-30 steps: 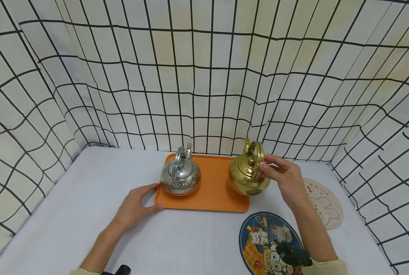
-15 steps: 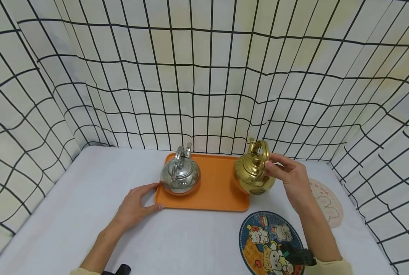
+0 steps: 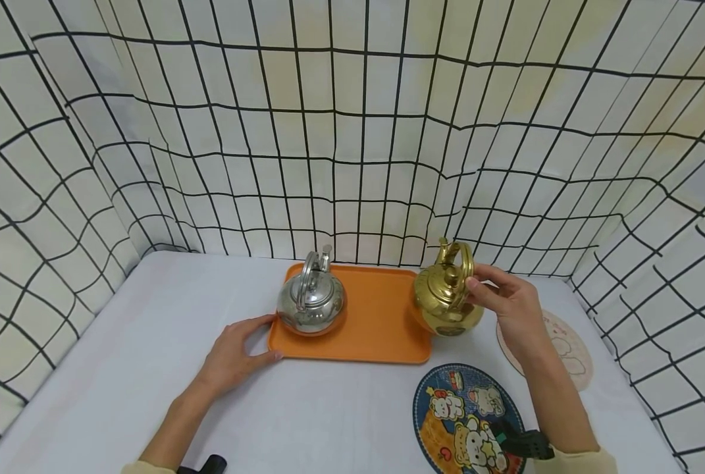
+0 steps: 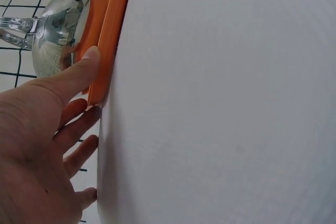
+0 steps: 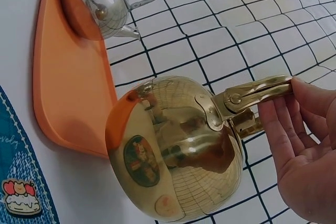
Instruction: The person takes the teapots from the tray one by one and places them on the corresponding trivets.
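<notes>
A silver teapot [image 3: 312, 303] stands on the left part of an orange tray [image 3: 376, 319]. My left hand [image 3: 234, 359] holds the tray's near left corner, thumb at the front rim and forefinger at the left side. In the left wrist view, the thumb lies against the orange rim near the silver pot. With its fingertips, my right hand [image 3: 509, 309] pinches the handle of a gold teapot [image 3: 447, 309]. That pot overlaps the tray's right end in the head view, and in the right wrist view its shiny underside [image 5: 142, 163] shows, reflecting things below.
A round blue placemat [image 3: 470, 418] with cartoon animals lies in front of the tray. To the right, partly behind my right forearm, is a round pale mat [image 3: 571, 359]. A black wire grid [image 3: 352, 141] surrounds the white table [image 3: 322, 415] at the back and sides.
My right hand has moved the gold teapot to the right, toward the tray's end. The left hand, the tray and the silver teapot have stayed in place.
</notes>
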Tool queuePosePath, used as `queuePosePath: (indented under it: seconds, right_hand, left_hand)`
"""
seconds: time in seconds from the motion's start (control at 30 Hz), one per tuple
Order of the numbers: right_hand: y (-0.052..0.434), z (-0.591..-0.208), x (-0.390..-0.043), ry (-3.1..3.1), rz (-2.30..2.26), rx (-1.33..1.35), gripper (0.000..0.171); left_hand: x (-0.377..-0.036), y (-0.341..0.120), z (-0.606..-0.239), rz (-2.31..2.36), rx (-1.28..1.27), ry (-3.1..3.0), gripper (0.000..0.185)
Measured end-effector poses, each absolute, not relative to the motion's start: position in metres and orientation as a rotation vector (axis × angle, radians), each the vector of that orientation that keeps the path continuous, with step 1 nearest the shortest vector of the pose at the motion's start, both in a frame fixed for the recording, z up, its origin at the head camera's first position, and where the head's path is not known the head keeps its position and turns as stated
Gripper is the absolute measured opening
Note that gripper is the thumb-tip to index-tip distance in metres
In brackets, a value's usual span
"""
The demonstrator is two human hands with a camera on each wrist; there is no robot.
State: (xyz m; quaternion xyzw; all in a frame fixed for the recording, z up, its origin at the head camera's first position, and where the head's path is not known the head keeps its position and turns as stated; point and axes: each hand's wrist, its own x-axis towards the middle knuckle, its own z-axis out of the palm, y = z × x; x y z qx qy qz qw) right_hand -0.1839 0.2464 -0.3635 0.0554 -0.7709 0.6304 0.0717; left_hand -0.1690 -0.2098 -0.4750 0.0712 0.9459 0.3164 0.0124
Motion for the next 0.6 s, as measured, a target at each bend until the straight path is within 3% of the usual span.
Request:
queuePosePath:
  seconds: [0.6]
  right_hand:
    - [0.263, -0.363, -0.18, -2.404, 1.783, 0.104, 0.042]
  left_hand:
    - [-0.167, -0.207, -0.471, 0.983, 0.173, 2.916, 0.078]
